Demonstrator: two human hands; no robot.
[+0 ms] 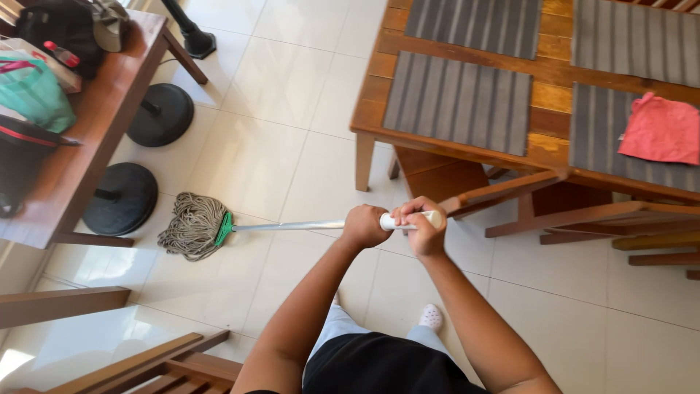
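Note:
Both hands grip a mop by its metal handle (292,226). My left hand (363,225) closes around the pole just below the white end grip. My right hand (421,226) wraps the white end grip itself. The grey string mop head (191,225), with a green collar, rests on the white tiled floor to the left, near two black round bases.
A wooden dining table (543,87) with grey striped placemats and a red cloth (662,130) stands at the upper right, chairs (583,211) tucked beneath. A wooden side table (87,138) with bags is at the left. Black round stand bases (120,198) sit beside it. Another chair (168,365) is bottom left.

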